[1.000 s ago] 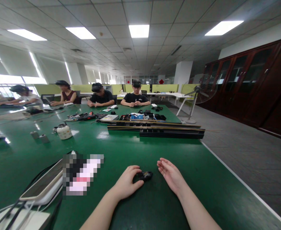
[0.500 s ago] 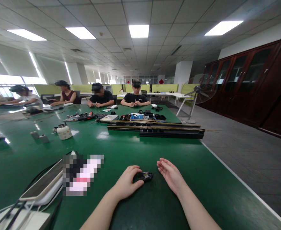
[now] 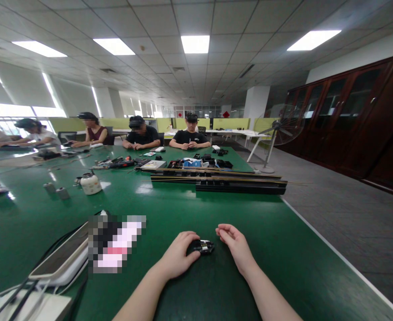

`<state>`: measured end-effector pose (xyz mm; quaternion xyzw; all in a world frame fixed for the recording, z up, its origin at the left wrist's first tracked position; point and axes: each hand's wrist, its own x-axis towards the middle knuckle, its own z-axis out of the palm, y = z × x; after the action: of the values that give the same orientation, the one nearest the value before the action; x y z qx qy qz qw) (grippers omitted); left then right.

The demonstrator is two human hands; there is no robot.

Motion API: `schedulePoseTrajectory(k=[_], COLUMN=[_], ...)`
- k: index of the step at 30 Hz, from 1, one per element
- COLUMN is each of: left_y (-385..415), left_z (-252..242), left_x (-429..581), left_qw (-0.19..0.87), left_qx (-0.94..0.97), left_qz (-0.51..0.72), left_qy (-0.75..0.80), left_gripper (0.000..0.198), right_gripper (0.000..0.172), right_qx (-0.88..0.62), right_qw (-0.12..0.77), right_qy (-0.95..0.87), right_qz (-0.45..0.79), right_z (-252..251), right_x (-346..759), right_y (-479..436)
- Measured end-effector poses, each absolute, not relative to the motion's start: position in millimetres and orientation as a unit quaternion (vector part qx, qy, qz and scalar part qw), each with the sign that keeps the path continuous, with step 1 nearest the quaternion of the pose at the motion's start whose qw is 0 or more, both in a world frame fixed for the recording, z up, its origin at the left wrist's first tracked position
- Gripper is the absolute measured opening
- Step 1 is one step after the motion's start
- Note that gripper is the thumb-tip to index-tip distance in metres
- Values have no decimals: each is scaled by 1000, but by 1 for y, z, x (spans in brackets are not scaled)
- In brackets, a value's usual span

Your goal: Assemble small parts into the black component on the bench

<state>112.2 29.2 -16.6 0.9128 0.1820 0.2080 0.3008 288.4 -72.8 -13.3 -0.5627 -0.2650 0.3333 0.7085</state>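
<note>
My left hand [image 3: 181, 254] rests on the green tabletop, its thumb and fingers closed around the left end of a small black device [image 3: 205, 246], shaped like a computer mouse. Silvery parts show in its upper face, and my palm and fingers hide its left end. Just to the right, apart from the device, my right hand [image 3: 235, 244] hovers above the table. Its fingers are loosely bent, with the thumb close to the index finger, and I see nothing between them.
Left of my hands lie a blurred-out pink and black item [image 3: 119, 245] and a white-framed device [image 3: 60, 258] with cables. Long black bars [image 3: 239, 187] with thin rods cross the table ahead. A round jar [image 3: 91, 183] stands at the left. Several people sit at the far side.
My right hand has turned and its fingers have bent in from a straighter, more open pose. The left hand keeps its hold; the device's upper face shows brighter silvery parts.
</note>
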Motion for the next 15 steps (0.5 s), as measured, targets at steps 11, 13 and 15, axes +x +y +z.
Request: schedulePoseTrajectory(k=[11,13,15], left_y=[30,31,30], left_z=[-17,-18,-18], left_x=[112,112,113], left_qw=[295,294,295], left_qx=[913,913,913], left_qz=[216,221,223], left_qy=[179,175,174], left_gripper=[35,35,36], right_gripper=[15,16,16], right_qx=[-627,-635,-649], right_qw=[529,503,476], right_qy=[-524,-544,-557], right_qz=[229,218,205], right_z=[-11,-12,-12], right_x=[271,270,270], right_y=[-80,-80,-80])
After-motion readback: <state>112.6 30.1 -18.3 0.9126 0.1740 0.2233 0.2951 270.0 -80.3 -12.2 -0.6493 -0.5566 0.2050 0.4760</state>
